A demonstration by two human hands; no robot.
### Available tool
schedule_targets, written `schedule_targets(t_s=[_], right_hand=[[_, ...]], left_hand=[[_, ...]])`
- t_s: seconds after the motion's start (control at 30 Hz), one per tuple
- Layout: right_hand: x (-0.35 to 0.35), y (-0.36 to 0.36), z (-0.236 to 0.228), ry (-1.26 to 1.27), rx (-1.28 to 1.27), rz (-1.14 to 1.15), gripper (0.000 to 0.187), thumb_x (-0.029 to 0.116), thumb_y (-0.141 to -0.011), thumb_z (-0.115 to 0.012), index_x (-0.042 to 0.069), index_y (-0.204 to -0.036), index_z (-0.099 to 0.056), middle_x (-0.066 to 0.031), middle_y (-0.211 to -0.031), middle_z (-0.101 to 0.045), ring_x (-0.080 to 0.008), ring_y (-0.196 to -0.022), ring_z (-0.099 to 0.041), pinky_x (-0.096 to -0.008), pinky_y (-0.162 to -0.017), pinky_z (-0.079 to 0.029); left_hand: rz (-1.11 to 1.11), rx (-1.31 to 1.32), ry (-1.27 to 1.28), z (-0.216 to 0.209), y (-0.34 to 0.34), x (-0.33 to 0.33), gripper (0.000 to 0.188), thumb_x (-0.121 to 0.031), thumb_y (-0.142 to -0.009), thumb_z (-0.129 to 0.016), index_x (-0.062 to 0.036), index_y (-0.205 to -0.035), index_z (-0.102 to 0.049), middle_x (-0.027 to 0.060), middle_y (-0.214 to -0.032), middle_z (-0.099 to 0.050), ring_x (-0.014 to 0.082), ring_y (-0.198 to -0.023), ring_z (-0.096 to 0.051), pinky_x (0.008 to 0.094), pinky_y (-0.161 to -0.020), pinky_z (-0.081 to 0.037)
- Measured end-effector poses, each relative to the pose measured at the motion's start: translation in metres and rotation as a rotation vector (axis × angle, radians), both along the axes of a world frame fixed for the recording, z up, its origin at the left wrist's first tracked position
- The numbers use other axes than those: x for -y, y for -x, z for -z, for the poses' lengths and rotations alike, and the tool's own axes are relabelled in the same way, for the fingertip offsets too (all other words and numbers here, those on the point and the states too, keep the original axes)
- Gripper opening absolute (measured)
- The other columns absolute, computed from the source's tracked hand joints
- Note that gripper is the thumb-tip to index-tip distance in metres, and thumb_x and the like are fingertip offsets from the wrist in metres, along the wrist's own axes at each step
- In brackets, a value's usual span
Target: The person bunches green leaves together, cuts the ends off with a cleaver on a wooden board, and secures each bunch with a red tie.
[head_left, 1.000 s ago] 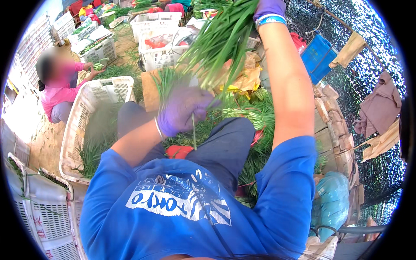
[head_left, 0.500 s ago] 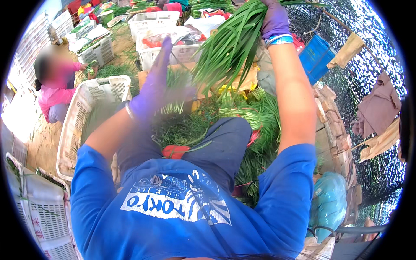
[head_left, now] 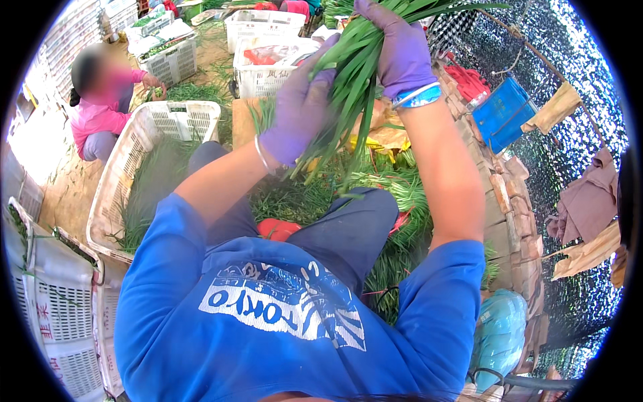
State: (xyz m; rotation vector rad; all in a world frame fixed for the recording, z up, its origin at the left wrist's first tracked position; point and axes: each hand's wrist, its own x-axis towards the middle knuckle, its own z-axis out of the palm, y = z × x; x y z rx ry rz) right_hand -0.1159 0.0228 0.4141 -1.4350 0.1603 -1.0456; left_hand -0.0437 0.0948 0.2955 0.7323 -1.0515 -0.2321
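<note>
A bunch of long green garlic chives (head_left: pixel 358 63) hangs raised in front of me, its tips drooping down. My right hand (head_left: pixel 404 53), in a purple glove, is closed round its upper part. At the left edge of the bunch, my left hand (head_left: pixel 300 110), also gloved in purple, has its fingers closed against the leaves; it is slightly blurred. More garlic chives (head_left: pixel 395 184) lie in a heap beyond and beside my right knee. Loose green leaves (head_left: pixel 284 201) cover the ground between my legs.
A white plastic crate (head_left: pixel 100 208) with leaves in it stands at my left. Further crates (head_left: pixel 264 79) stand ahead. A person in pink (head_left: pixel 100 127) crouches at the far left. A blue bin (head_left: pixel 504 114), a brick edge (head_left: pixel 512 201) and a turquoise bag (head_left: pixel 501 335) are on the right.
My left hand has moved right, from open in the air to the edge of the bunch. My right hand has shifted left with the garlic chives, and the view has tilted slightly.
</note>
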Motion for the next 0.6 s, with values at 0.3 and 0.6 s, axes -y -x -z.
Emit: schedule_targets(t_s=[0.3, 0.6], right_hand=[[0.112, 0.013, -0.005, -0.218, 0.070, -0.070, 0.018, 0.017, -0.078, -0.051, 0.001, -0.083, -0.055, -0.0118, -0.067, -0.058, -0.0258, -0.057, -0.058, -0.0356, -0.055, -0.051], [0.227, 0.098, -0.009, 0.101, 0.032, 0.472, 0.024, 0.012, -0.083, -0.046, -0.003, -0.097, -0.058, -0.0192, -0.087, -0.061, -0.0309, -0.074, -0.061, -0.0406, -0.068, -0.052]], left_hand=[[0.911, -0.662, 0.341, -0.006, -0.028, -0.035, 0.043, -0.030, -0.095, -0.031, -0.0016, -0.126, -0.036, -0.0033, -0.062, -0.039, 0.0092, -0.064, -0.045, 0.0282, -0.087, -0.042], [0.808, -0.159, -0.186, 0.049, -0.047, -0.098, 0.049, -0.035, -0.096, -0.021, 0.0000, -0.112, -0.051, -0.0084, -0.037, -0.029, 0.0065, -0.032, -0.026, 0.0233, -0.053, -0.038]])
